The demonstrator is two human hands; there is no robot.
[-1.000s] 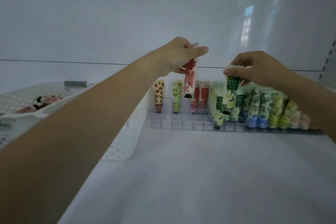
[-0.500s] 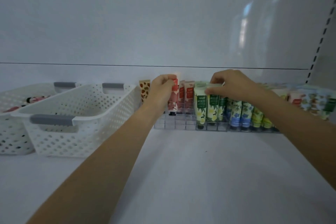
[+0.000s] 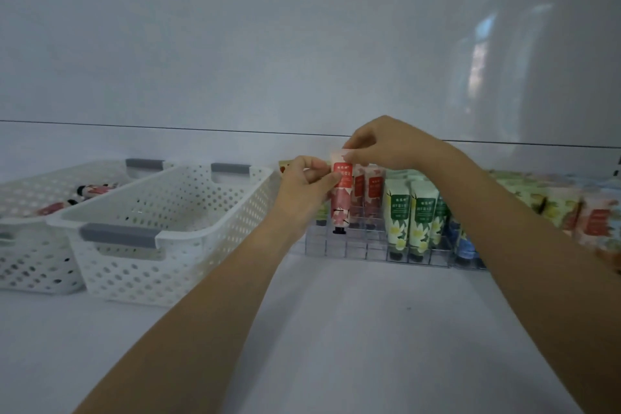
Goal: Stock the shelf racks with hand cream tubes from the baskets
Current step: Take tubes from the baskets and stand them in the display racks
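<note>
Red tube [image 3: 341, 202] — top in R grip [image 3: 386, 144], side in L grip [image 3: 304, 190].

Illumination is dim, cool and diffuse; shadows are faint and soft-edged. The glossy back panel [image 3: 302, 44] carries pale, window-like reflections at upper right. Focus is soft throughout. The tubes [image 3: 598, 218] at the right edge are smeared, and wide-angle distortion curves the shelf [image 3: 336, 329] margins.

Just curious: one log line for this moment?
left hand: holds red tube | right hand: pinches its top | tube: upright, cap down, at clear rack
</note>
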